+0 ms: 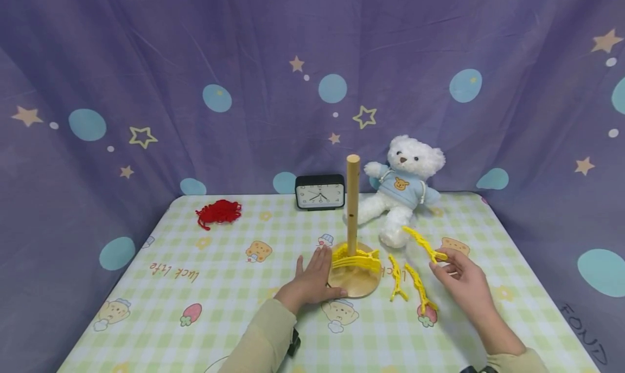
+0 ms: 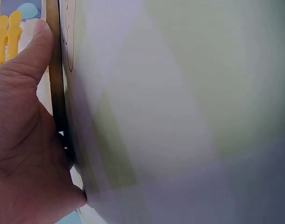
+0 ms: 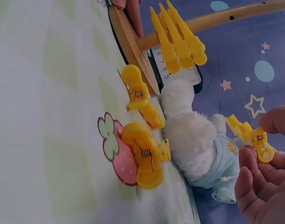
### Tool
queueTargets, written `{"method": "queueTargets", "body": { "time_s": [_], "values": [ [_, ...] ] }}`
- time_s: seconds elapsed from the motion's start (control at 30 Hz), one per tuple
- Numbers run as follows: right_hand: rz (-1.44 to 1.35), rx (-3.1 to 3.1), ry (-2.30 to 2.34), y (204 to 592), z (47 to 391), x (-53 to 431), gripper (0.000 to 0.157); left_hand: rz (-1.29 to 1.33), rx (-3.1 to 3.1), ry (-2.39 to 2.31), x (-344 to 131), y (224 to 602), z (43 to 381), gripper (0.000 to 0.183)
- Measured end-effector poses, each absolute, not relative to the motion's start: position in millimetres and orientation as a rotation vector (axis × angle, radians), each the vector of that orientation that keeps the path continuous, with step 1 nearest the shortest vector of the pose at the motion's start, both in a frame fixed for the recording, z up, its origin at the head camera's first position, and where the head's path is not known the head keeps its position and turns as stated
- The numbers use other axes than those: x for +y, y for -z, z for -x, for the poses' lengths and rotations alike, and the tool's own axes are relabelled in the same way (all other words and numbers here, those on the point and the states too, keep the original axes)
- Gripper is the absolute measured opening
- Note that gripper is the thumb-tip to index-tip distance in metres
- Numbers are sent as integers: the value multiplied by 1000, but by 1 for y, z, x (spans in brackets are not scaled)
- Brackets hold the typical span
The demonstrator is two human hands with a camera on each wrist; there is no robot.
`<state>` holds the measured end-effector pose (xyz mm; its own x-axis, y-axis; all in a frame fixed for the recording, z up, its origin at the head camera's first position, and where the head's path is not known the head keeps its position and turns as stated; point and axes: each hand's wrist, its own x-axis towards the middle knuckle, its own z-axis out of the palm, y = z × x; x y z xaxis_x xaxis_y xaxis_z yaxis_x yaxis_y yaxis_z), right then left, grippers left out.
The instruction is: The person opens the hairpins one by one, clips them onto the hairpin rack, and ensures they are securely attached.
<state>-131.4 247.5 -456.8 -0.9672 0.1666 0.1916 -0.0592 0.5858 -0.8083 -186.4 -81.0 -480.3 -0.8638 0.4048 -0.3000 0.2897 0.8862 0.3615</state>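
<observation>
Near the teddy bear, my right hand (image 1: 464, 281) pinches a yellow hair clip (image 1: 425, 244) between thumb and fingers, above the table. A metal spring shows on this clip in the right wrist view. My left hand (image 1: 312, 278) rests at the left edge of the round wooden base (image 1: 358, 286), fingers extended and thumb along its front. An upright wooden pole (image 1: 352, 210) rises from the base. Several yellow clips (image 1: 358, 261) cross the pole's lower part. Two loose yellow clips, one nearer the base (image 1: 397, 278) and one farther right (image 1: 421, 289), lie on the tablecloth.
A white teddy bear (image 1: 397, 191) in a blue hoodie sits at the back, right of the pole. Behind the pole's left side stands a black clock (image 1: 319, 193). A heap of red yarn (image 1: 219, 213) lies at the back left. A purple curtain (image 1: 263, 47) hangs behind the table.
</observation>
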Motion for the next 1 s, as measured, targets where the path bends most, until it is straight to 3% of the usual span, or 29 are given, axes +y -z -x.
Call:
{"method": "queueTargets", "body": {
  "time_s": [0.57, 1.0],
  "values": [
    [-331, -2467, -1136, 459, 137, 225, 34, -515, 2690, -434, -81, 484, 188, 111],
    [-371, -2420, -1031, 459, 149, 204, 26, -510, 2687, -433, -81, 484, 187, 111]
  ]
}}
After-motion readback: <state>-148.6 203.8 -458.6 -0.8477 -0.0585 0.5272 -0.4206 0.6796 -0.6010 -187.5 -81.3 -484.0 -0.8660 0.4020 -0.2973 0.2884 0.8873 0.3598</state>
